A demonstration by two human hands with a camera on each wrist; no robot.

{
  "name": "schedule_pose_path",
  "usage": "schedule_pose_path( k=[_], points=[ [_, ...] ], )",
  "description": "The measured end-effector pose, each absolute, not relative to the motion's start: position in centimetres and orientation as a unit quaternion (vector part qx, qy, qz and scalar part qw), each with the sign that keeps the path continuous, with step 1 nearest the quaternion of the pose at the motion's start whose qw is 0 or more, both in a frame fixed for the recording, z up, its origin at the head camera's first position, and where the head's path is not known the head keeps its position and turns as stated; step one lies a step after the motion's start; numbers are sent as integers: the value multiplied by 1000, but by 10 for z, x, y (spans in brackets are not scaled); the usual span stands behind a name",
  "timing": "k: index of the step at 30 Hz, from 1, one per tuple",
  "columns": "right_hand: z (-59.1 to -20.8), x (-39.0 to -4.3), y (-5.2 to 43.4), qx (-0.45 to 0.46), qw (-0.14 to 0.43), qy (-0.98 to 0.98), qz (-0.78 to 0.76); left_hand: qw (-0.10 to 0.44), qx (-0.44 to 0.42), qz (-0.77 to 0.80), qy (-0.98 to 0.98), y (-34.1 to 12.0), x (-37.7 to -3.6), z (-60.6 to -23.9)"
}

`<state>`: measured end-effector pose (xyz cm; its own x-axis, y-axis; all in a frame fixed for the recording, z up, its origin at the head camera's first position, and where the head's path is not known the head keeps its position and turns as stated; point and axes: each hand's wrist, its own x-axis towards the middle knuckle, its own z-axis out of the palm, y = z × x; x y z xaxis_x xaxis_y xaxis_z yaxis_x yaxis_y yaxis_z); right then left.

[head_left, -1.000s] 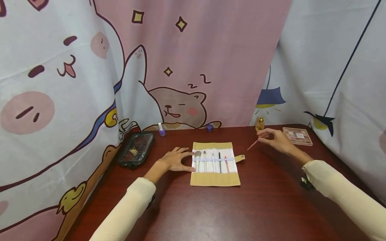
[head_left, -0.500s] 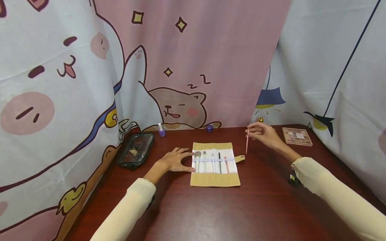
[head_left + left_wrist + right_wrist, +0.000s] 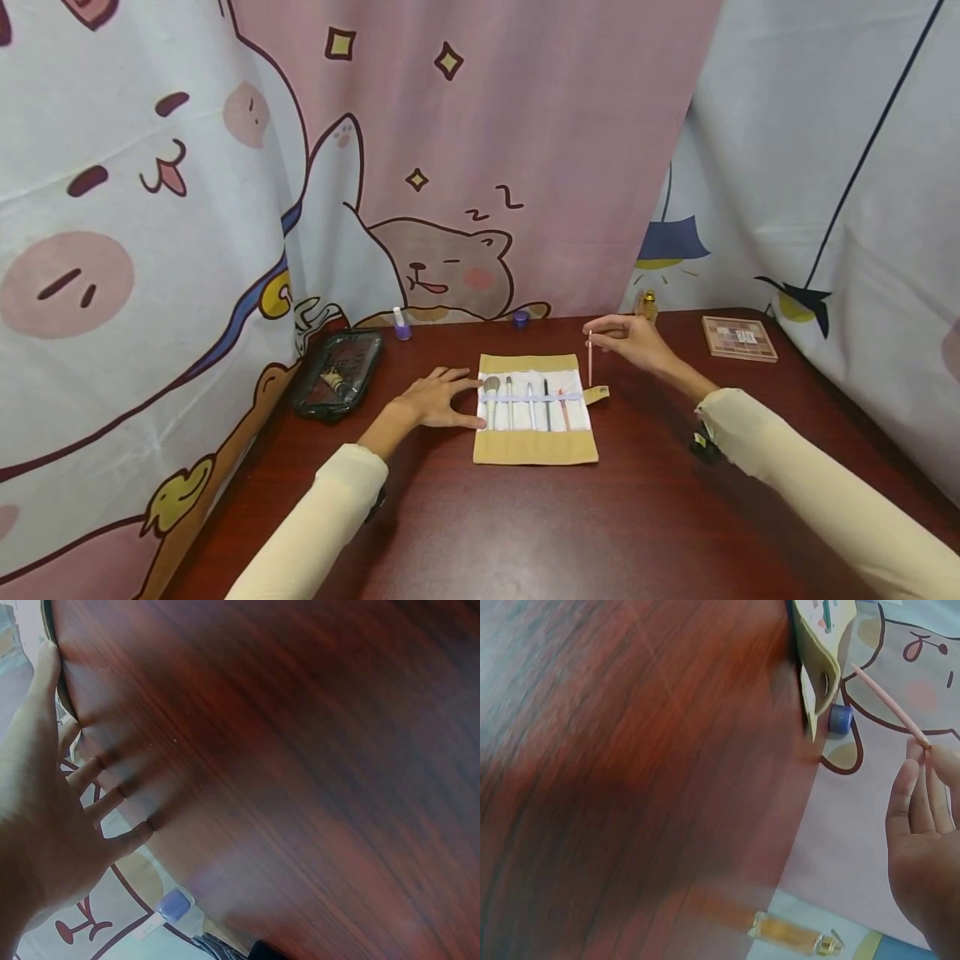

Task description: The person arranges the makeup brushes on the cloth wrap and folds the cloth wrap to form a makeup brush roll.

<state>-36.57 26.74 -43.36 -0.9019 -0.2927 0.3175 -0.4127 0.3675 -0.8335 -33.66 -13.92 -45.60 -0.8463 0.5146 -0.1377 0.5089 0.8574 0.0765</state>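
Observation:
A tan makeup brush roll [image 3: 535, 448] lies unrolled in the middle of the table, its white inside showing several brushes under a pale band. My left hand [image 3: 433, 398] rests at its left side with fingers spread, thumb and index finger on the edge. Above the roll's right edge, near the snap tab [image 3: 597, 394], my right hand [image 3: 628, 340] pinches a slim pink makeup brush [image 3: 590, 362] that points down. In the right wrist view the pink handle [image 3: 889, 703] sticks out past the fingertips, and the end inside the fingers is hidden.
A black clear-topped pouch [image 3: 337, 375] lies at the left, with a purple nail polish bottle [image 3: 402, 325] behind it. A small purple jar [image 3: 521, 318] stands at the back edge. To the right are a gold perfume bottle [image 3: 649, 307] and an eyeshadow palette [image 3: 739, 339].
My right hand has moved left with the pink brush, from near the perfume bottle to the roll's right edge. The brush has swung from slanted to upright. My left hand has stayed put.

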Motion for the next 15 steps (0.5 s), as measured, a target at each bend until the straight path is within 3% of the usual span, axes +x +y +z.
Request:
schedule_pose_path(
  k=[15],
  points=[
    [-449,-373,242,210,37,-833,510,81,263,19,961,-139,-337,-456]
  ],
)
